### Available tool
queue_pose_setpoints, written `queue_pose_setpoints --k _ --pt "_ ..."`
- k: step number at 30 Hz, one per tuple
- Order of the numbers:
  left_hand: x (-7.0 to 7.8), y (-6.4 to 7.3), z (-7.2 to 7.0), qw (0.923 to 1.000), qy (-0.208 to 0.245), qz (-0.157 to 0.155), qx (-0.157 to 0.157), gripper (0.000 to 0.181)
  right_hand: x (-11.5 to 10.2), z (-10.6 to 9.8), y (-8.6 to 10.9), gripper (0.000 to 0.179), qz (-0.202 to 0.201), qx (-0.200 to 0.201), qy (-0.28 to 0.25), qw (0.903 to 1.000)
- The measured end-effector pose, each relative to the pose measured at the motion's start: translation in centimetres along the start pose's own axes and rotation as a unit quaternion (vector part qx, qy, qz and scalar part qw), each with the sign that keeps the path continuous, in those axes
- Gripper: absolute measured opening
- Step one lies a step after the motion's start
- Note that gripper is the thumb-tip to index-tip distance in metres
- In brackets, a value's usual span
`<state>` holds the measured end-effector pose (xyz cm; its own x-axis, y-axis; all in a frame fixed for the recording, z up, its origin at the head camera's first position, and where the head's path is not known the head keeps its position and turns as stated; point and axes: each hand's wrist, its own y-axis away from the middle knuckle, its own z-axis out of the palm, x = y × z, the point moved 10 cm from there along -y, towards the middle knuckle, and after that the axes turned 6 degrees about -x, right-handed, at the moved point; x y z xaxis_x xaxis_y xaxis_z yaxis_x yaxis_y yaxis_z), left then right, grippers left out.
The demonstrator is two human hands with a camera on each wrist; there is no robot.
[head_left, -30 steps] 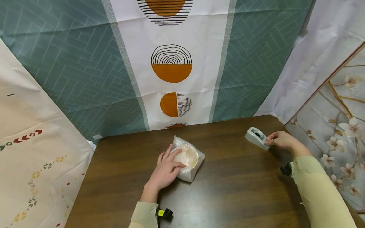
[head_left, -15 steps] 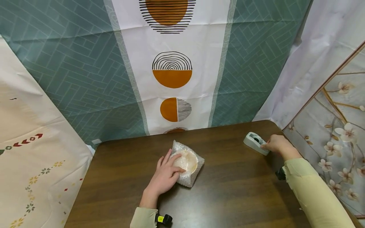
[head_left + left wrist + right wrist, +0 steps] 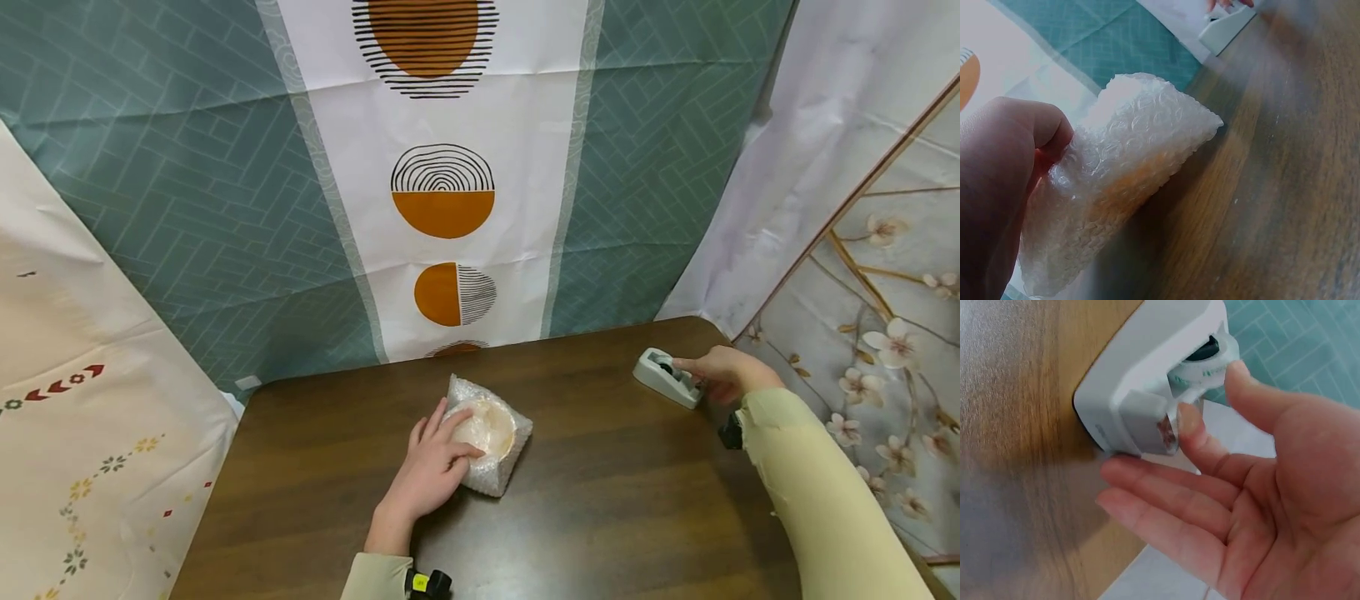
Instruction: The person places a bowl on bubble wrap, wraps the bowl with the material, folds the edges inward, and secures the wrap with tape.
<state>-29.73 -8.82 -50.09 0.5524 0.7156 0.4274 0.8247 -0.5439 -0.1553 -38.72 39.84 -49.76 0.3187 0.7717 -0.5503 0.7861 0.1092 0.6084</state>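
A packet of bubble wrap (image 3: 501, 457) lies on the table, with a pale round thing showing through its top. My left hand (image 3: 426, 471) rests on its left side, fingers spread over the top. In the left wrist view a bent digit presses into the bubble wrap (image 3: 1141, 137). On the right stands a pale tape dispenser (image 3: 660, 380) with a roll of clear tape (image 3: 1207, 369). My right hand (image 3: 727, 371) is at its front end. The right wrist view shows the thumb by the roll, the index fingertip beside the cutter, and the other fingers (image 3: 1172, 500) stretched out below.
The brown wooden table (image 3: 585, 517) meets a green and white patterned cloth (image 3: 480, 208) at its back edge. A cream cloth (image 3: 90, 400) hangs on the left, a floral one (image 3: 877, 350) on the right. Each wrist wears a small black camera (image 3: 429, 583).
My right thumb and fingers have shifted forward over the dispenser's front, towards the tape roll. My left hand stays on the packet. The head view has tilted slightly.
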Motion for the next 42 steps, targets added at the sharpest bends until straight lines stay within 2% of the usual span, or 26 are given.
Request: queue_pose_setpoints --k 7,10,16,21,26,30,34,37,42 --pt "0.1 -0.4 0.0 1.0 -0.001 0.003 0.004 0.036 -0.7 -1.7 0.2 0.098 0.012 0.068 0.024 0.9973" --pt "0.3 -0.5 -0.1 0.9999 -0.003 0.007 0.009 0.035 -1.1 -2.2 0.6 0.096 0.02 0.087 0.022 0.9958" --pt "0.2 -0.5 -0.1 1.0 0.002 0.005 0.007 0.035 -0.7 -2.2 0.8 0.065 0.017 0.071 0.008 0.9973" --pt "0.2 -0.6 -0.1 1.0 0.002 0.002 0.001 0.035 0.2 -1.8 1.4 0.071 0.01 0.05 -0.012 0.9986" --pt "0.3 -0.8 -0.2 1.0 0.006 0.007 0.001 0.035 1.3 -1.2 1.6 0.07 0.007 0.057 -0.029 0.9979" --pt "0.6 -0.8 -0.1 0.9999 0.0 0.015 0.006 0.035 2.4 -0.7 1.2 0.068 0.01 0.07 -0.071 0.9949" --pt "0.6 -0.7 0.2 0.9998 0.001 0.016 0.009 0.035 3.4 -0.3 1.1 0.069 0.003 0.083 -0.145 0.986" --pt "0.5 -0.6 0.4 0.9999 0.008 0.01 0.01 0.034 3.5 0.3 1.2 0.066 -0.006 0.079 -0.206 0.9753" --pt "0.2 -0.3 0.4 0.9997 0.023 -0.001 0.012 0.033 3.3 0.8 1.0 0.05 -0.021 0.063 -0.292 0.9542"
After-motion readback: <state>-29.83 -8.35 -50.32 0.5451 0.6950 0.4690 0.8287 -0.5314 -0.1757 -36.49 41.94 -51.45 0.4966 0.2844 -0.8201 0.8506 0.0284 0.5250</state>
